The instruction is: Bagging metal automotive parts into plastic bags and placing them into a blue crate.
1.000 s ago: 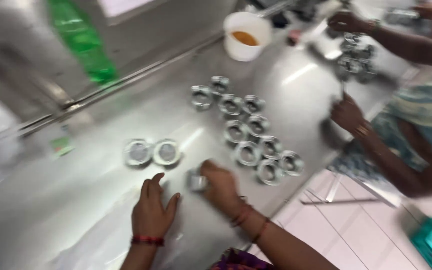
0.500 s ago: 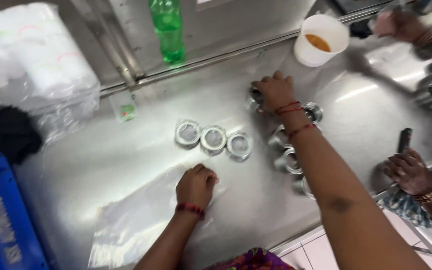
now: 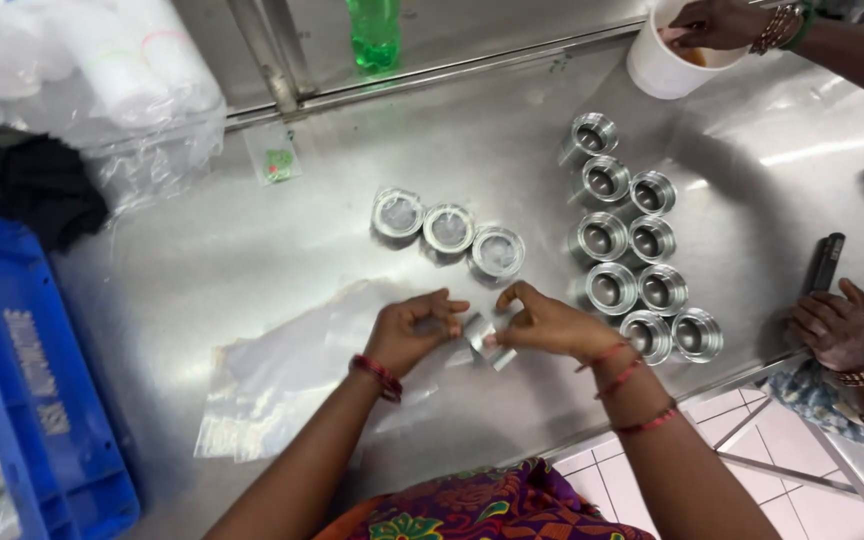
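My left hand and my right hand meet over the steel table, both gripping one shiny metal ring in a small clear bag. Just beyond them lie three bagged metal rings in a row. To the right, several bare metal rings stand grouped in two columns. A stack of clear plastic bags lies flat under and left of my left wrist.
A blue crate sits at the left edge beside a black cloth and bagged white cups. A green bottle stands at the back. Another person's hand holds a white cup; a second hand rests near a black tool.
My right hand came back from the bare rings with one ring. My left hand rose off the bags to meet it. The view shifted left.
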